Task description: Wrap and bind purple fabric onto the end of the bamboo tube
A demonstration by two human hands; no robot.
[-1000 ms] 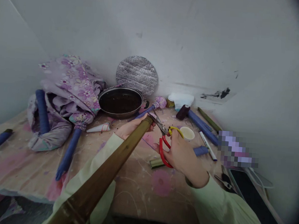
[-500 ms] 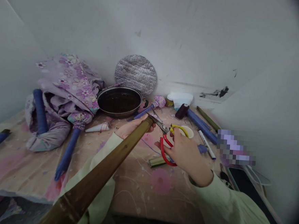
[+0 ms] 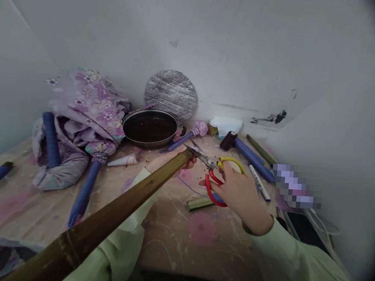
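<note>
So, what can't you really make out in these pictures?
All in the head view:
- Left hand: its fingers are hidden behind the bamboo pole.
- Bamboo pole: its near end is cut off by the bottom edge.
- Scissors: the right hand covers part of the handles.
- Pixelated patch: whatever lies there is blurred beyond telling.

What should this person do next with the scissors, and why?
Probably bring the blades of the red-handled scissors onto the end of the bamboo pole. The right hand already has its fingers through the handles, with the blades right beside the pole's end, and the left hand is holding the pole steady.
</note>
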